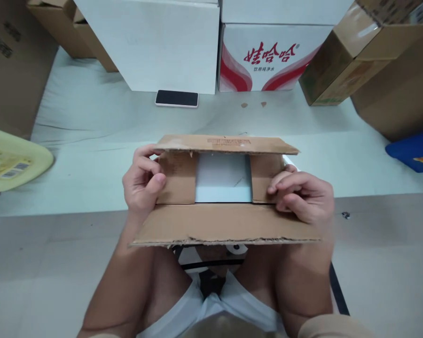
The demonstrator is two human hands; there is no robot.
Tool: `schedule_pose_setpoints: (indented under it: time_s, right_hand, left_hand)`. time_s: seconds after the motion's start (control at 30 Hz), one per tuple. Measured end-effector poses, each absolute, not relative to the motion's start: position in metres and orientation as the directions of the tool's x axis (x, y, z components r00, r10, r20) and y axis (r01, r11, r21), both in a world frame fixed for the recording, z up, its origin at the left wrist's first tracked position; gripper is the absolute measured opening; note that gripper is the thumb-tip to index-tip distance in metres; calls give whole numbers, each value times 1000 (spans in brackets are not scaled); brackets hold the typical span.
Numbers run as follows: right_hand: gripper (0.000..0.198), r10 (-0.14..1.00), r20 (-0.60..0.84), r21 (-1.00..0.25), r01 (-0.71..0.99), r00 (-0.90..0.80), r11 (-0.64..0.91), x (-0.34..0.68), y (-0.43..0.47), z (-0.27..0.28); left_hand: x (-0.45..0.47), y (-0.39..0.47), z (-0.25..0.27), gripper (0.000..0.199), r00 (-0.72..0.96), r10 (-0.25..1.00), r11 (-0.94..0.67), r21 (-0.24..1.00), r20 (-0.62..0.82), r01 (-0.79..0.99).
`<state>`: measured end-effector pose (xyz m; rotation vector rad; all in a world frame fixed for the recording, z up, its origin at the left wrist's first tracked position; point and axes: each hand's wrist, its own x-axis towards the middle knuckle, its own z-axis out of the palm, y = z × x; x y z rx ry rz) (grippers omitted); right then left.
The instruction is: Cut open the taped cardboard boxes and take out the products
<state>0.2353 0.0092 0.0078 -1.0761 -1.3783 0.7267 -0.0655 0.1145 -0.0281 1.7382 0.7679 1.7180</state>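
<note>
A brown cardboard box is held at the table's near edge, its long flaps spread toward and away from me and its short flaps folded inward. Between the short flaps shows a pale surface; I cannot tell whether it is the box's contents or the tablecloth beyond. My left hand is closed on the left end of the box, thumb over the left short flap. At the other end, my right hand is closed with its fingertips on the right short flap. Some right fingers are hidden behind the cardboard.
On the pale green cloth lie a phone and two small brown scraps. Behind stand white cartons, one with red lettering. Brown boxes flank both sides. A yellow bottle is left, a blue package right.
</note>
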Motion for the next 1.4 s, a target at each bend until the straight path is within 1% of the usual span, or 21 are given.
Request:
schedule_pose_setpoints:
  time_s: [0.07, 0.13, 0.2, 0.3, 0.37, 0.47, 0.53, 0.63, 0.73, 0.87, 1.0, 1.07, 1.17, 1.3, 1.4]
  right_hand:
    - [25, 907, 418, -890, 220, 48, 399, 237, 10, 11]
    - [27, 902, 433, -878, 223, -6, 423, 239, 10, 14]
    - [35, 903, 428, -876, 226, -43, 426, 240, 10, 14]
    - [46, 920, 389, -884, 260, -47, 387, 243, 8, 13]
    - [49, 925, 378, -886, 271, -46, 376, 244, 7, 11]
    - [47, 924, 377, -886, 267, -65, 380, 243, 7, 11]
    - [46, 922, 378, -884, 264, -79, 385, 243, 7, 12]
    - [47, 926, 369, -883, 282, -74, 375, 243, 9, 13]
    - [47, 933, 357, -888, 292, -49, 355, 243, 12, 13]
    - [42, 928, 369, -894, 257, -46, 368, 243, 16, 11]
    - [40, 922, 386, -896, 230, -12, 378, 240, 21, 9]
    - [41, 916, 401, -892, 229, 5, 389, 238, 22, 8]
    - [40, 906, 424, -886, 211, 2, 414, 235, 23, 6]
    - [37, 908, 418, -892, 202, 27, 405, 231, 23, 5]
    - [38, 911, 407, -897, 217, 62, 385, 229, 23, 5]
  left_hand:
    - [-69, 119, -31, 31, 73, 740, -672, 739, 668, 52]
    - [-72, 123, -33, 34, 121, 751, -659, 748, 650, 72]
    - [-75, 125, -31, 43, 148, 784, -617, 784, 603, 72]
    - [-79, 123, -21, 53, 202, 830, -546, 831, 520, 105]
    - [-82, 119, -11, 52, 295, 825, -541, 824, 482, 167]
    - [-87, 113, 3, 43, 473, 776, -574, 777, 417, 258]
    - [-87, 110, 7, 43, 533, 756, -586, 757, 381, 290]
    - [-86, 107, 7, 48, 507, 781, -556, 774, 363, 302]
    - [-84, 103, 7, 46, 498, 796, -540, 777, 345, 323]
    - [-83, 98, 11, 47, 558, 733, -627, 705, 390, 332]
    - [-82, 95, 13, 46, 497, 758, -600, 751, 422, 277]
    - [-82, 95, 12, 50, 490, 768, -586, 762, 413, 275]
    - [-83, 94, 9, 55, 510, 750, -610, 739, 422, 285]
    - [-86, 93, 7, 68, 433, 787, -576, 775, 440, 259]
    - [-83, 89, 5, 77, 431, 778, -588, 772, 458, 242]
